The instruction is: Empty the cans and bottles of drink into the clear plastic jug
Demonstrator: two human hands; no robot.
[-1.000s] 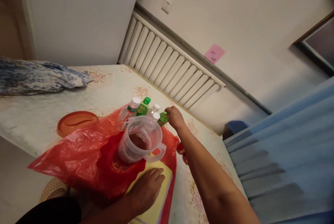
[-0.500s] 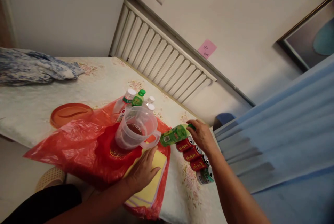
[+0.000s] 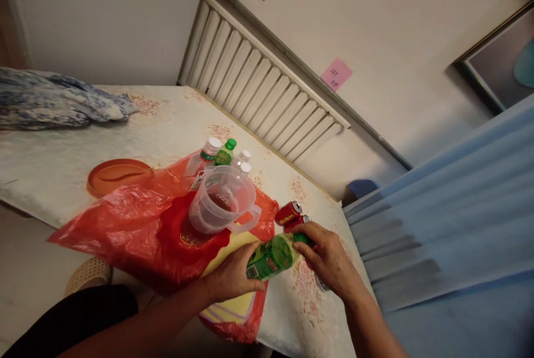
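A green-labelled plastic bottle [image 3: 271,259] lies tilted between my two hands, above a folded yellow cloth [image 3: 231,309]. My right hand [image 3: 329,258] grips it at the green cap. Around its base end is my left hand [image 3: 234,273], thumb below and fingers partly hidden behind the bottle. Just beyond, a clear plastic measuring jug [image 3: 200,210] with dark liquid stands on a red scalloped dish [image 3: 173,241]. Red drink cans [image 3: 287,213] stand past my right hand, which partly covers the others.
A red plastic bag [image 3: 112,230] spreads under the dish. Behind the jug stand several bottles [image 3: 225,152]. An orange lid [image 3: 119,174] lies on the flowered tablecloth [image 3: 167,124], near a bundled patterned cloth [image 3: 62,99]. A radiator [image 3: 262,79] lines the wall; a blue curtain [image 3: 450,207] hangs right.
My right hand has brought the green bottle down and left from beside the cans. My left hand has moved from the yellow cloth onto the bottle's base.
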